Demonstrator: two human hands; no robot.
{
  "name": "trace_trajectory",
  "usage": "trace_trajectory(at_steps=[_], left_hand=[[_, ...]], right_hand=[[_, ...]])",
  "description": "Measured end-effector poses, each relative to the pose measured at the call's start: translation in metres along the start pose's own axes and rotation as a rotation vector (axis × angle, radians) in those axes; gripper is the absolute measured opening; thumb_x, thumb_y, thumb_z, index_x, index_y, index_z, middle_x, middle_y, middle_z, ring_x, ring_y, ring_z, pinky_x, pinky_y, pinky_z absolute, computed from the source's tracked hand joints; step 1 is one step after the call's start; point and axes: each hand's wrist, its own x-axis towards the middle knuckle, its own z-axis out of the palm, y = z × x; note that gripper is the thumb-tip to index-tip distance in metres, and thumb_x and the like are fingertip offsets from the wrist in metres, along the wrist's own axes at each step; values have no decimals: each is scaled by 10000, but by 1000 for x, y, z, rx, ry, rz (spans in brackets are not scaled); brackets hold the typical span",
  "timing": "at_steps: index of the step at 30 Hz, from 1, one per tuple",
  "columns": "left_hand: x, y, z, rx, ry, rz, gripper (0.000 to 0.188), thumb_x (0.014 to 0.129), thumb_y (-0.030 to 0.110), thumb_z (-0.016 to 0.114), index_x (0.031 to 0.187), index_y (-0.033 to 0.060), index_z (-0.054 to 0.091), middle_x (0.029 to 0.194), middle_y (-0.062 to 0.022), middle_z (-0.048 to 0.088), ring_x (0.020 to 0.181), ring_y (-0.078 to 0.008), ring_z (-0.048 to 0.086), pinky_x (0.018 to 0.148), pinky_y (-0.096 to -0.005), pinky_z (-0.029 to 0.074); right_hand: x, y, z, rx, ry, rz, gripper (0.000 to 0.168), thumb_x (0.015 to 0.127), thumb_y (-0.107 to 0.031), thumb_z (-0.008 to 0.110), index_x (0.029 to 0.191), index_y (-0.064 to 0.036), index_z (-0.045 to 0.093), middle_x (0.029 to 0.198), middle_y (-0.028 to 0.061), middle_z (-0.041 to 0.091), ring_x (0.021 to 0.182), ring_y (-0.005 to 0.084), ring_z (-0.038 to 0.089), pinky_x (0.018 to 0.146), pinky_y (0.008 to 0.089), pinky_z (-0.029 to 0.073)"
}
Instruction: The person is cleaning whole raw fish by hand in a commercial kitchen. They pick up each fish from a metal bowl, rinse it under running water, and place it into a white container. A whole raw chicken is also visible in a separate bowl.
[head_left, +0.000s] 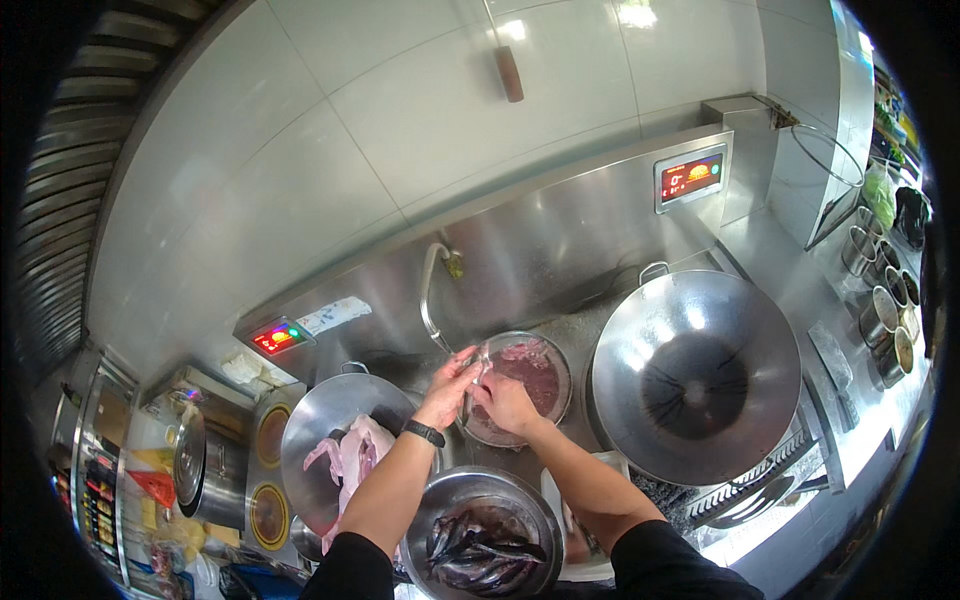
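My left hand (448, 386) and my right hand (504, 403) meet over a round metal basin (559, 352) of reddish liquid, with pale pink scraps at its far side. Between my fingers is a slim, shiny grey thing that looks like a small fish (484, 357), mostly covered by both hands. A curved metal faucet (429, 285) ends just behind my left hand. Nearer to me, a steel bowl (540, 502) holds several dark, slender fish (480, 559). Under my right forearm, a white tray (553, 491) contains reddish-brown pieces, partly hidden.
A large wok (637, 367) stands at right. In the left wok (307, 397) lies a plucked bird (367, 446). Further left are a lidded steel pot (217, 480) and round cooktop plates (271, 517). Several steel canisters (877, 315) line the right counter; lit control panels (690, 178) face the stove.
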Motion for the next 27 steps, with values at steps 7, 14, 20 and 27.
trace_trajectory(at_steps=[7,14,20,27], left_hand=[[1,-5,-6,-23,56,-59,461,990,149,648,1413,53,492,1252,-83,655,1118,-172,641,869,-305,541],[1,-18,-18,162,207,-46,374,980,151,646,1339,97,552,1097,-50,682,873,-145,696,598,-268,567],[10,-36,-14,426,212,22,405,924,171,698,1303,84,581,1090,-98,709,845,-213,728,633,-315,575],[1,-34,-7,1128,314,374,349,864,199,720,1198,111,667,1076,-155,719,1006,-359,685,849,-433,543]], right_hand=[[-6,-2,-3,-113,-52,-222,209,987,-221,532,1082,-39,575,996,234,665,888,438,644,776,511,513],[-3,-2,-2,181,109,-33,199,960,-180,538,983,1,618,926,221,663,866,421,654,778,468,518],[-29,127,40,-265,35,349,492,917,-327,617,1303,-24,584,1280,301,578,1176,446,575,1002,475,488],[-9,91,72,600,224,575,450,1016,-337,533,1362,-49,523,1097,102,682,922,265,673,786,396,584]])
